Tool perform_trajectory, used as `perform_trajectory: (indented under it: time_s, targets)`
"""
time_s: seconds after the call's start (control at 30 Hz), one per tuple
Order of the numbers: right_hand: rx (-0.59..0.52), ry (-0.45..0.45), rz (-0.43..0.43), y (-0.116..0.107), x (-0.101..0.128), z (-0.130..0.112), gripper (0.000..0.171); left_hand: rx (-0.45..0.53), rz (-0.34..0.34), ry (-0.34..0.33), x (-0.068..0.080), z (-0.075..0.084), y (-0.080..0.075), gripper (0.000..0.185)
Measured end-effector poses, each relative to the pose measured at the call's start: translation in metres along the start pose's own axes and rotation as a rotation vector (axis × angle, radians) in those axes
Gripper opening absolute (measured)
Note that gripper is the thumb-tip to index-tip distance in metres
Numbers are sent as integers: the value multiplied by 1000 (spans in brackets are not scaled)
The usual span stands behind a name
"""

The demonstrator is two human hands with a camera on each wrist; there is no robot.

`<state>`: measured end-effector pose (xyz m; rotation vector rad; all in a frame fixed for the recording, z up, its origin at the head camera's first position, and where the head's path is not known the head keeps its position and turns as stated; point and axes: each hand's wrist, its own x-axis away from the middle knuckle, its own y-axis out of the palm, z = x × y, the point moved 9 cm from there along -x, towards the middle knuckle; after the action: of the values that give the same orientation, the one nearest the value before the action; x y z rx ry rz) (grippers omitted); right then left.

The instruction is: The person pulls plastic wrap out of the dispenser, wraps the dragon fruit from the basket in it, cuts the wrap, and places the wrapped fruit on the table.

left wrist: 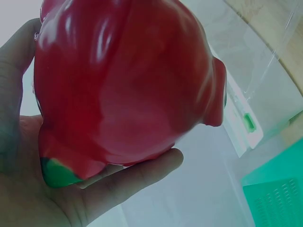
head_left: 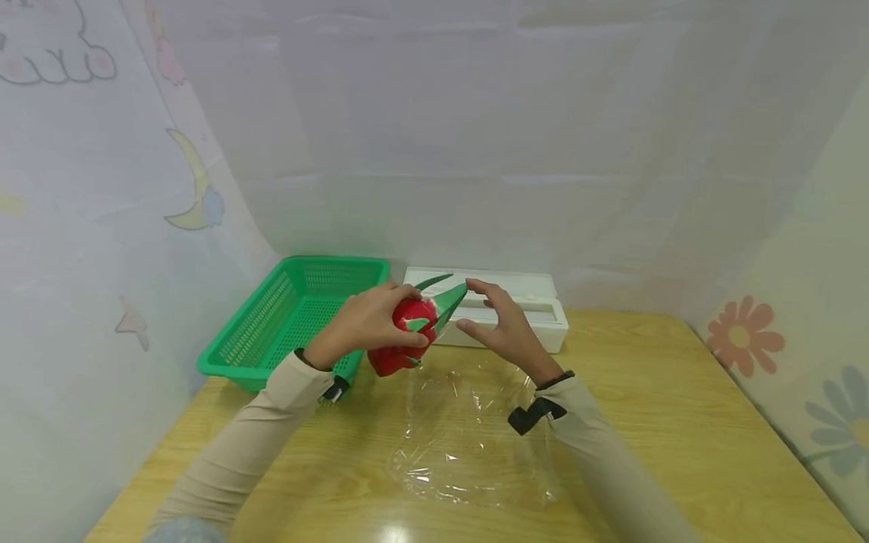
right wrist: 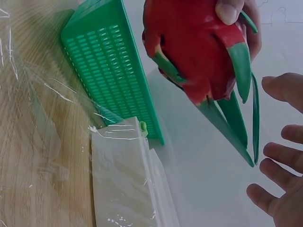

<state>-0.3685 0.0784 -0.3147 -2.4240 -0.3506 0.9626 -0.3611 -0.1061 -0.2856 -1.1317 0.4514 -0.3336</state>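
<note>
My left hand [head_left: 366,320] grips a red dragon fruit [head_left: 402,332] with green pointed scales, held above the table near the green basket [head_left: 271,332]. In the left wrist view the dragon fruit [left wrist: 123,85] fills the frame, resting in my palm with fingers [left wrist: 128,182] curled under it. My right hand [head_left: 498,320] hovers just right of the fruit's green tips, fingers spread and relaxed, holding nothing. The right wrist view shows the dragon fruit [right wrist: 194,52] with its long green scales [right wrist: 232,123] pointing toward my open right hand [right wrist: 279,161]. A sheet of clear plastic wrap [head_left: 468,430] lies flat on the table below.
A white plastic-wrap dispenser box [head_left: 523,313] lies behind my hands, next to the green basket. The wooden table [head_left: 679,422] is enclosed by pale printed curtains at the back and both sides.
</note>
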Motion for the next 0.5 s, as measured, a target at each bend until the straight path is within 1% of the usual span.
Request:
perform_trajectory:
  time_s: [0.13,0.33,0.5]
  targets:
    - [6,-1,-1,-1,1,-2,66,-10,-10,-1,1,0,6,71]
    - [8,0,12,-5,2,-1,66,-31,-19,27,0,3,11,70]
    - [2,6,17,-5,5,2,65,-34,-52,36,-1,3,21,69]
